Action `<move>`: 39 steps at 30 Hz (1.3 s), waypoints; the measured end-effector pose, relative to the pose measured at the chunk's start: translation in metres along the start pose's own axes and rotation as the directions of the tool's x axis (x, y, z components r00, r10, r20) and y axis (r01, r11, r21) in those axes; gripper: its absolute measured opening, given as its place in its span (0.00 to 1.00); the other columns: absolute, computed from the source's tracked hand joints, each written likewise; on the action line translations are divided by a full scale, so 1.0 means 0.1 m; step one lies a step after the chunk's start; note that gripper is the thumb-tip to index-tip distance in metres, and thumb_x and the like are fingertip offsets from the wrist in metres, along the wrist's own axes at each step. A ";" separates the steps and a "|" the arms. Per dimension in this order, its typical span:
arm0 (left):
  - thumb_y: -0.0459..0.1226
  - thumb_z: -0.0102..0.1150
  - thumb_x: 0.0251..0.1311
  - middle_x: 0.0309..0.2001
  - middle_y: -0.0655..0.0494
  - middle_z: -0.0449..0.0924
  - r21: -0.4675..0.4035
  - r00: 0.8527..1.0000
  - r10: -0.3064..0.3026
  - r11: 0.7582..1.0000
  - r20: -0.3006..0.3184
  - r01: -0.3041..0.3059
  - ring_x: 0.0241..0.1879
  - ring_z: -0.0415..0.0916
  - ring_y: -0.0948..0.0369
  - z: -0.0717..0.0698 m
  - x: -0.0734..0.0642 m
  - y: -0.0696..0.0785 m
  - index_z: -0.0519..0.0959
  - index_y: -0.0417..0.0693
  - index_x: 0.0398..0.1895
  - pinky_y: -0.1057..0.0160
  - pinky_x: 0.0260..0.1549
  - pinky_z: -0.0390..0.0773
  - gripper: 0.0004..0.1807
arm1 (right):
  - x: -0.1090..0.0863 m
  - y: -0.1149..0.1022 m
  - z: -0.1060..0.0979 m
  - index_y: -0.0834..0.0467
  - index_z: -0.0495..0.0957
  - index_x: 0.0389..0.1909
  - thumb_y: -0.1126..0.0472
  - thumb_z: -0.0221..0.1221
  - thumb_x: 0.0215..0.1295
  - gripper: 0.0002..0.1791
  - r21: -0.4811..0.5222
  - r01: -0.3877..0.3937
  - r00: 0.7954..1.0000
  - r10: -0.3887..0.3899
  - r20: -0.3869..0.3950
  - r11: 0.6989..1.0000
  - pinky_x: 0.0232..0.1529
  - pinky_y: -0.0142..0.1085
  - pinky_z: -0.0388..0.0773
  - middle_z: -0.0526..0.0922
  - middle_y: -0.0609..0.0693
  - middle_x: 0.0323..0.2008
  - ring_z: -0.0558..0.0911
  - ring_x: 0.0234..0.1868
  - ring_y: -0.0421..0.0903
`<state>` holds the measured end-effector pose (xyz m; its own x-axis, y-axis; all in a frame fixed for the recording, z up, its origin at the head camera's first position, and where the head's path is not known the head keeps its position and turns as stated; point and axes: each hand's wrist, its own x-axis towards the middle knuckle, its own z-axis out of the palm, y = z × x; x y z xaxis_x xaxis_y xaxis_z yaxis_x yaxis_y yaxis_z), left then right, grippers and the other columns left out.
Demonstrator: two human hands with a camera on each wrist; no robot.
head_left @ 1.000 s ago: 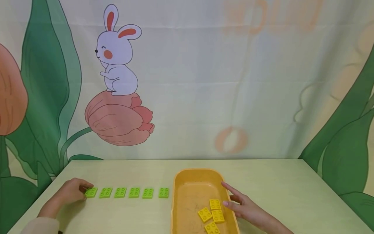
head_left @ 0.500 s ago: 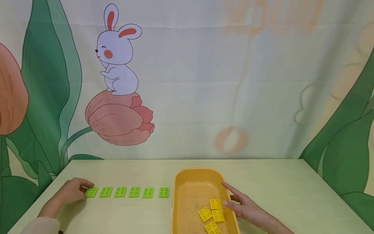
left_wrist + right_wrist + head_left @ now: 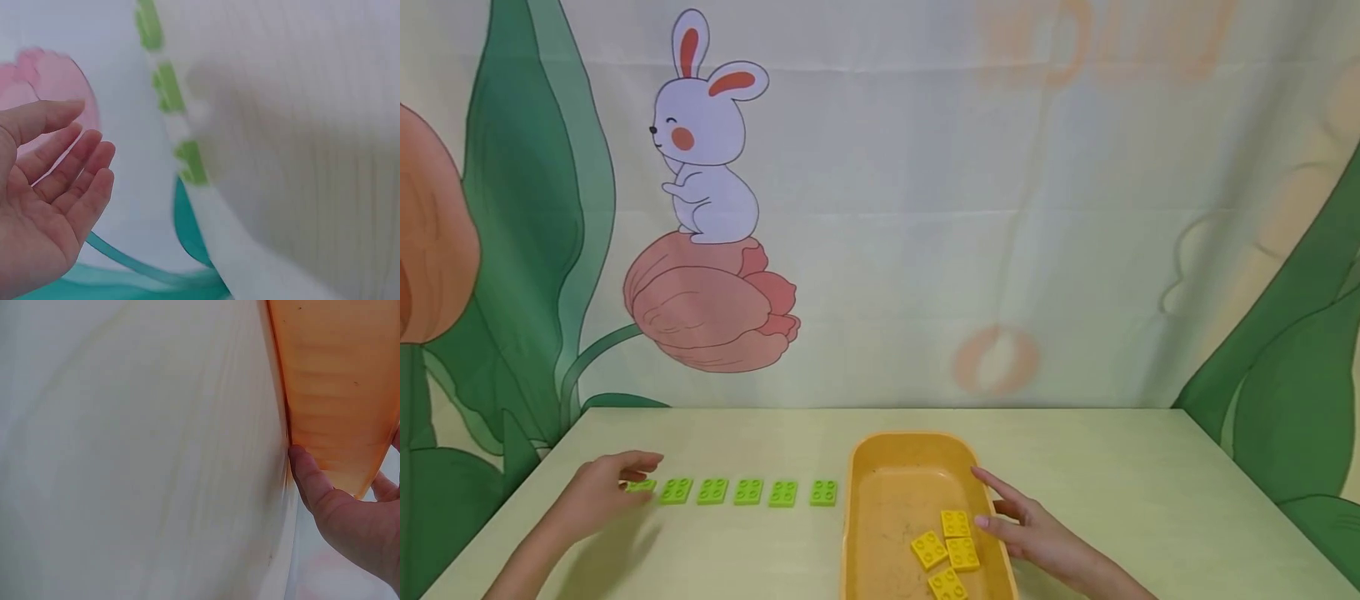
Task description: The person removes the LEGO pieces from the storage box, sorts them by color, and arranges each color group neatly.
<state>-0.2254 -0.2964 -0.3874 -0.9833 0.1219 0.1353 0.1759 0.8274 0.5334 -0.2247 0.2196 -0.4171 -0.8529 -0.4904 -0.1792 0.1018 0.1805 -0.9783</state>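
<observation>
In the head view a row of several green toy bricks (image 3: 748, 492) lies on the table. My left hand (image 3: 604, 493) is raised by the leftmost green brick (image 3: 642, 485), partly covering it. Its fingers are spread and loosely bent with nothing between them, as the left wrist view also shows with the hand (image 3: 56, 187) apart from the bricks (image 3: 167, 87). My right hand (image 3: 1037, 533) holds the right wall of a yellow-orange tray (image 3: 912, 442), thumb over the rim and fingers along the outside. In the right wrist view fingertips (image 3: 299, 453) touch the tray's outer wall (image 3: 340, 394).
Several yellow toy bricks (image 3: 955, 523) lie in the tray's right half. The tray stands on the pale table (image 3: 1097, 467) just right of the green row. Behind the table's back edge hangs a curtain (image 3: 880, 250) printed with a rabbit and tulips.
My left hand has let go of the leftmost green brick, rising slightly and opening its fingers. The right hand and tray stay in place. The head view has shifted slightly.
</observation>
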 end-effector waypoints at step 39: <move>0.41 0.66 0.49 0.39 0.64 0.78 -0.451 0.853 0.292 0.889 0.433 -0.075 0.39 0.73 0.64 1.13 -0.34 2.13 0.79 0.49 0.45 0.58 0.43 0.75 0.18 | -0.02 -0.01 0.05 0.53 0.43 0.71 0.53 0.51 0.66 0.38 -0.037 -0.011 0.999 0.010 -0.040 0.999 0.46 0.44 0.76 0.63 0.67 0.57 0.75 0.46 0.49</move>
<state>-0.1602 -0.0622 -0.3729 -0.8075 0.5829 -0.0909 0.2515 0.4795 0.8408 -0.2211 0.2162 -0.4158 -0.8717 -0.4541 -0.1844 0.0924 0.2171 -0.9718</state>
